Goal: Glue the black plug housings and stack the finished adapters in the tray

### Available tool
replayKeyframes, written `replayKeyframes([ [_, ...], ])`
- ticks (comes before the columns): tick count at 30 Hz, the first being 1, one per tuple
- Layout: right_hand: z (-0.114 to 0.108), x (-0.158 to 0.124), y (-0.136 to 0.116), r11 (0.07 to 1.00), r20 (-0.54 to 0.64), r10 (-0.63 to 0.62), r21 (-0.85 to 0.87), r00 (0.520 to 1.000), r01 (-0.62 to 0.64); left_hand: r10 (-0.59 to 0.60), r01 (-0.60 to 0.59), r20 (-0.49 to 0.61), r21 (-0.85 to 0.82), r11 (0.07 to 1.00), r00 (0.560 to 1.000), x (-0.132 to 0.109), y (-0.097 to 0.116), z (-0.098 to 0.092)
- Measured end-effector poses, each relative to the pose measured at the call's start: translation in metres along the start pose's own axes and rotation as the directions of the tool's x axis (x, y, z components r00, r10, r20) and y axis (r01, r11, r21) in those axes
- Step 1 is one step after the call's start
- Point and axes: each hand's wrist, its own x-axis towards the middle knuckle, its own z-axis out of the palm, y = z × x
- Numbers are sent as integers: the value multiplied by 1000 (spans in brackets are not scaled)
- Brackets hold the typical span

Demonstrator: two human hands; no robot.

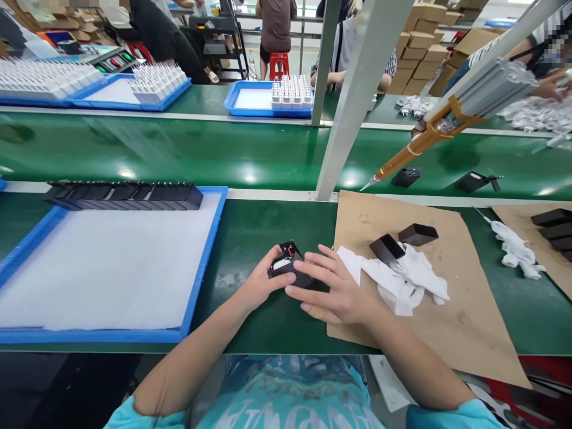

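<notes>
A small black plastic housing (292,271) with a red wire and a white patch showing at its top is held over the green bench. My left hand (263,280) grips it between thumb and fingers. My right hand (337,286) reaches across its right side with fingers spread, the tips touching or just over it; they cover part of the housing. Right of my hands, a crumpled white cloth (404,280) lies on a cardboard sheet (465,310). Two black cases, one box (386,249) leaning on the cloth and another case (417,234) behind it, are there too.
At left, a blue tray (192,286) lined with white paper holds a row of black housings (129,196). A glue gun (415,146) hangs at upper right beside a metal post (353,101). Beyond runs a green conveyor belt (214,149) carrying black parts; co-workers sit behind it.
</notes>
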Motion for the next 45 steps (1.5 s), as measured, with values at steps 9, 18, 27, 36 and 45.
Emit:
replayKeyframes([
  [9,-5,-21,31,934,374,354,-197,857,-299,54,-20,-188,176,984,981,6,9,4],
  [18,-4,-21,24,952,584,299,-239,754,-192,120,-48,-240,289,956,963,6,8,4],
  [27,1,-19,24,931,528,280,-353,802,-92,130,2,-350,353,935,928,7,6,1],
  [36,5,-20,27,930,537,288,-353,792,-99,142,28,-360,426,904,922,8,5,0],
  [45,-1,-15,25,973,324,229,-113,918,-203,177,18,-402,436,900,898,12,2,-3],
])
